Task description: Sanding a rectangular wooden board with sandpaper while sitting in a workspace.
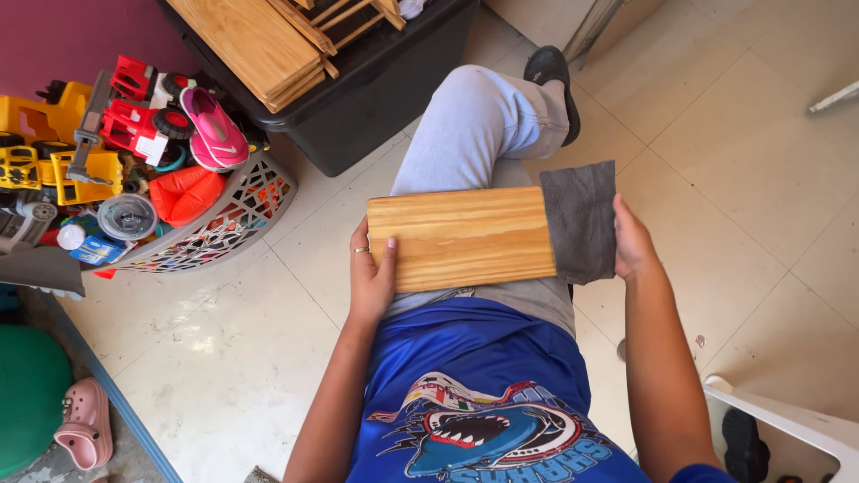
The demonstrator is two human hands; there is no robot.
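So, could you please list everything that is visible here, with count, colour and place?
wooden board: one, light yellow-brown, across the person's lap
sanding sheet: one, dark grey, at the board's right end
plank stack: several, light wood, on the black bin at top
black bin: one, black, top centre on the floor
mesh basket: one, grey, left, full of toys
toy trucks: several, yellow and red, in the basket
pink shoe: one, pink, on top of the toys
pink clog: one, pale pink, bottom left
white chair: one, white, bottom right, partly seen
left hand: grips the board's left end
right hand: holds the sanding sheet against the board's right end
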